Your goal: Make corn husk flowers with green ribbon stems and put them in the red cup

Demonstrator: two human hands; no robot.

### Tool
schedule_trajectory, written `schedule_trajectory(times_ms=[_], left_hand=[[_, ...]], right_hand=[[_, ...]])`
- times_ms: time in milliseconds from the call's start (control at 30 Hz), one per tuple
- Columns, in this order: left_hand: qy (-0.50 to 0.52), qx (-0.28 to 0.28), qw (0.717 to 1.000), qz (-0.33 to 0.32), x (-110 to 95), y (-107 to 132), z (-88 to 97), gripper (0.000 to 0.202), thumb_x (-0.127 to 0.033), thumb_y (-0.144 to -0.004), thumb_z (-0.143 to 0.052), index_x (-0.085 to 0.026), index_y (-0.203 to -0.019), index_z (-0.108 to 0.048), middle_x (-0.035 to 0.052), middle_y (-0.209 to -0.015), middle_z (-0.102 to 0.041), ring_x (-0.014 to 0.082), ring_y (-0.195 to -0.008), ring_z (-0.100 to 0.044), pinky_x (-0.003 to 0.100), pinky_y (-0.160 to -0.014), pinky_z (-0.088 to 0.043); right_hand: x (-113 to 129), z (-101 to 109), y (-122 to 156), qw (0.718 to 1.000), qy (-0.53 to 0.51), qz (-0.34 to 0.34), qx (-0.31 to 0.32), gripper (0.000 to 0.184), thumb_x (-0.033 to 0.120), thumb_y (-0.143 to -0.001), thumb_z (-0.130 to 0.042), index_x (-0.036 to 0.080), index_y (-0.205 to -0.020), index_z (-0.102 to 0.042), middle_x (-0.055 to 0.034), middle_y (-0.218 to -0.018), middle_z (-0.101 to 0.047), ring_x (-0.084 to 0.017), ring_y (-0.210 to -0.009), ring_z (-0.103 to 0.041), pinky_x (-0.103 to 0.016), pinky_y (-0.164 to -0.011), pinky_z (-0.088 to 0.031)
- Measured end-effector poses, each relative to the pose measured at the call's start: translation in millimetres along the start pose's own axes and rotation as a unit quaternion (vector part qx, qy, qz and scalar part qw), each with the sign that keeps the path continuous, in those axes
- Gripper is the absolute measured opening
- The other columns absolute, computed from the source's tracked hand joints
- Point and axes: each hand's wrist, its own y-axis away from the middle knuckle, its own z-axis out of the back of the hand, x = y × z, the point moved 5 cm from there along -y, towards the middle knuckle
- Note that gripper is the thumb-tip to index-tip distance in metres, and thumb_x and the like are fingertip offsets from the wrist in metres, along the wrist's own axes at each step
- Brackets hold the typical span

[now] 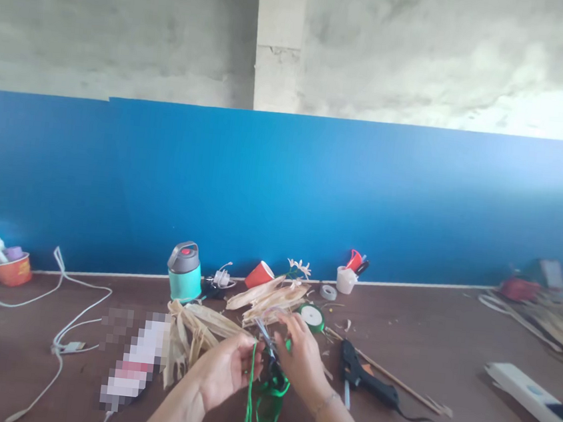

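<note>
My left hand (232, 370) is closed, thumb and fingers pinching a green ribbon (250, 402) whose narrow strands hang down toward the table's front edge. Beside it, my right hand (300, 355) is raised with bent fingers and a gap between thumb and fingers; its fingertips are blurred. Between the hands are scissors (264, 333), blades pointing up and left, dark handles lower down; I cannot tell whether my right hand touches them. More green ribbon (269, 412) lies loosely around and below the handles. A spool of green ribbon (311, 317) sits just beyond my right hand.
Dried husks (188, 335) lie left of and behind my hands. A black glue gun (369, 379) and a thin stick (399, 378) lie right. At the back stand a turquoise flask (185, 281), red cup (259, 274) and white cup (346, 281). A power strip (533, 402) is far right.
</note>
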Motion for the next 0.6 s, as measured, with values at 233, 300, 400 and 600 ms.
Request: schedule_trajectory(times_ms=[233, 300, 400, 600], left_hand=[[0.003, 0.010, 1.000, 0.018, 10.0, -3.5, 1.4, 0.017, -0.007, -0.077, -0.053, -0.009, -0.063, -0.062, 0.0034, -0.057, -0.063, 0.0100, -0.051, -0.058, 0.022, -0.057, -0.049], [-0.001, 0.023, 1.000, 0.005, 8.9, -4.9, 1.1, 0.016, -0.010, -0.077, -0.055, -0.009, -0.063, -0.063, 0.0027, -0.057, -0.061, 0.0095, -0.050, -0.056, 0.022, -0.055, -0.048], [-0.008, 0.034, 0.998, -0.049, 2.9, -7.3, 1.9, 0.011, -0.016, -0.074, -0.064, -0.010, -0.064, -0.064, 0.0018, -0.061, -0.061, 0.0087, -0.051, -0.054, 0.022, -0.055, -0.047], [-0.055, 0.009, 0.980, -0.192, -8.5, -8.7, 3.7, 0.026, -0.017, -0.062, -0.078, -0.015, -0.086, -0.069, -0.0015, -0.071, -0.066, 0.0074, -0.060, -0.056, 0.018, -0.060, -0.044]], right_hand=[[48.3, 11.1, 15.7, 0.962, -0.085, 0.257, -0.045, 0.023, 0.009, -0.086, -0.045, 0.021, -0.096, -0.062, -0.0079, -0.095, -0.067, -0.021, -0.089, -0.059, -0.033, -0.079, -0.047], [44.7, 9.3, 14.4, 0.969, -0.100, 0.222, -0.039, 0.018, 0.013, -0.087, -0.047, 0.020, -0.087, -0.064, -0.0057, -0.080, -0.066, -0.019, -0.077, -0.059, -0.030, -0.069, -0.046], [35.3, 8.2, 11.0, 0.977, -0.164, 0.127, -0.050, 0.015, 0.017, -0.085, -0.051, 0.019, -0.079, -0.065, -0.0046, -0.073, -0.066, -0.018, -0.070, -0.059, -0.027, -0.066, -0.044], [29.1, 4.2, 9.5, 0.967, -0.244, 0.017, -0.065, 0.021, 0.027, -0.084, -0.052, 0.015, -0.071, -0.064, -0.0034, -0.061, -0.063, -0.016, -0.056, -0.055, -0.023, -0.052, -0.040]])
